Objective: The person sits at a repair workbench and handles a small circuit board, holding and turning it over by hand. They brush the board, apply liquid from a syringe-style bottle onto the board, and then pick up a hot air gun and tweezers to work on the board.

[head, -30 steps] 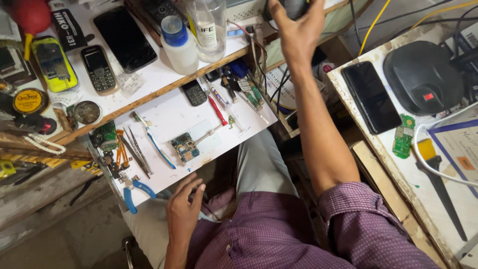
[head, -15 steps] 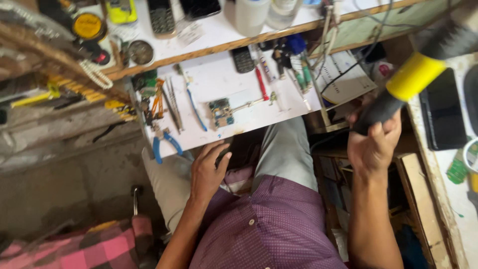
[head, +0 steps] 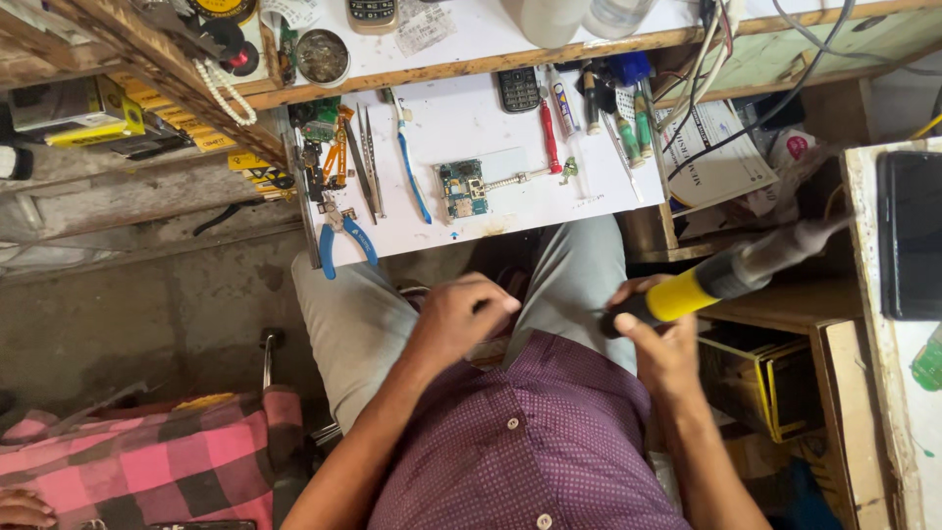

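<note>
My right hand grips a tool with a black and yellow handle whose grey, blurred barrel points up and to the right. My left hand hovers over my lap with fingers curled and nothing visible in it. Both hands are just below the front edge of a small white work board. On the board lies a blue-green circuit board clamped to a thin metal holder.
Blue-handled pliers, tweezers, a blue brush-like tool, a red screwdriver and a small keypad phone lie on the board. A dark phone rests on the right-hand table. A pink checked cloth is lower left.
My right arm has come down from the upper shelf holding the yellow-handled tool and now sits near my lap. My left hand has lifted slightly and moved toward the middle.
</note>
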### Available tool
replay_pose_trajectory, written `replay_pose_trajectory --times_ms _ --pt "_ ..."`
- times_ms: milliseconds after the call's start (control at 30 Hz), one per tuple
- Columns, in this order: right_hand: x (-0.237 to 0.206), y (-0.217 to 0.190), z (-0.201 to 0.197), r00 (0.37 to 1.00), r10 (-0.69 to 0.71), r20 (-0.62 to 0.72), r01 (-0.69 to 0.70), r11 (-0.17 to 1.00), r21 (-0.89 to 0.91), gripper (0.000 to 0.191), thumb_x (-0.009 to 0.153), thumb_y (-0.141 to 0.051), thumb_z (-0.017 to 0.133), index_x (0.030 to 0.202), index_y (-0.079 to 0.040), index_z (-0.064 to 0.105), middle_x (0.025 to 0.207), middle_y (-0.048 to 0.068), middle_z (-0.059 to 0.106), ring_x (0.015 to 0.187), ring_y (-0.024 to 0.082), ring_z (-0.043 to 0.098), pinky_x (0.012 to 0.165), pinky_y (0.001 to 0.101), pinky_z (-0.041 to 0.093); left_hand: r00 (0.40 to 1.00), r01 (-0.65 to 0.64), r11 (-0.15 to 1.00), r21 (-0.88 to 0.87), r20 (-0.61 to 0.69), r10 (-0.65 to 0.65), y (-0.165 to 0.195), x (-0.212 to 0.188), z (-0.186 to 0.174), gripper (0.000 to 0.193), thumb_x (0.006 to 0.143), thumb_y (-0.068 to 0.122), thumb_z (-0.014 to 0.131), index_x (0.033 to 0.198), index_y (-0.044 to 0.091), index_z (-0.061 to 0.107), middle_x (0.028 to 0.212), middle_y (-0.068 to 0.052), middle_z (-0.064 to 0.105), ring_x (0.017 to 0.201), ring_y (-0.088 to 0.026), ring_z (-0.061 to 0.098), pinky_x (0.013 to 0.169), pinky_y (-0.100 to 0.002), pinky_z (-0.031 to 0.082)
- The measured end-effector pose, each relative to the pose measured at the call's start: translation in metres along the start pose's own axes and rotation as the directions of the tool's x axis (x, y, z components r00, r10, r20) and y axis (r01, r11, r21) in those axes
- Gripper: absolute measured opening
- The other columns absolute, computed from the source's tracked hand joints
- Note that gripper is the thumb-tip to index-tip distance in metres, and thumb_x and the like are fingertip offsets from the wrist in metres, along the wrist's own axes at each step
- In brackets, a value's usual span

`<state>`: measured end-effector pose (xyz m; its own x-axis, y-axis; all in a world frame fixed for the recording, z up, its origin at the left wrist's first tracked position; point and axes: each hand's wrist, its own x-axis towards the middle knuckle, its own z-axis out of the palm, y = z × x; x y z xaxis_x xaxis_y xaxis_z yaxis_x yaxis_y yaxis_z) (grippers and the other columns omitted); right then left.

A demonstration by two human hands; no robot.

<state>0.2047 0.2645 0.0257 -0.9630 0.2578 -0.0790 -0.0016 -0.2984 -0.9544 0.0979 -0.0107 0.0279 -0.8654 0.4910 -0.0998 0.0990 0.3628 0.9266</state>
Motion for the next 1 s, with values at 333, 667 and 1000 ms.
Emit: replay_pose_trajectory --times_ms 333,667,1000 --pt "-0.001 0.025 0.044 0.997 -0.068 0.035 0.076 0.911 -0.405 0.047 0.089 0.0 0.071 0.134 -0.001 0.055 0.119 0.006 0.064 0.106 0.015 0.064 0.09 0.0279 0.054 0.954 -0.297 0.952 -0.07 0.014 0.299 0.084 0.031 0.029 0.045 0.087 0.037 0.079 0.115 0.002 0.072 0.102 -0.007 0.065 0.085 -0.019 0.07 0.078 -0.033 0.059" --pt "-0.027 0.01 0.023 0.604 -0.718 0.347 0.631 0.164 -0.758 0.044 0.085 0.003 0.077 0.121 -0.012 0.058 0.117 0.004 0.06 0.107 0.017 0.062 0.086 0.0314 0.049 0.929 -0.344 0.939 -0.03 -0.156 0.335 0.096 0.046 0.042 0.041 0.084 0.043 0.083 0.101 0.007 0.076 0.093 -0.007 0.071 0.086 -0.023 0.071 0.079 -0.036 0.056" --pt "-0.002 0.025 0.027 0.996 -0.01 0.083 -0.006 0.982 0.19 0.094 0.085 -0.006 0.085 0.161 -0.008 0.029 0.148 0.008 0.054 0.137 0.025 0.053 0.118 0.0434 0.042 0.99 -0.141 0.883 -0.448 -0.072 0.122 0.113 0.041 0.05 0.042 0.087 0.042 0.08 0.111 0.008 0.079 0.095 -0.005 0.08 0.083 -0.011 0.076 0.078 -0.027 0.06"
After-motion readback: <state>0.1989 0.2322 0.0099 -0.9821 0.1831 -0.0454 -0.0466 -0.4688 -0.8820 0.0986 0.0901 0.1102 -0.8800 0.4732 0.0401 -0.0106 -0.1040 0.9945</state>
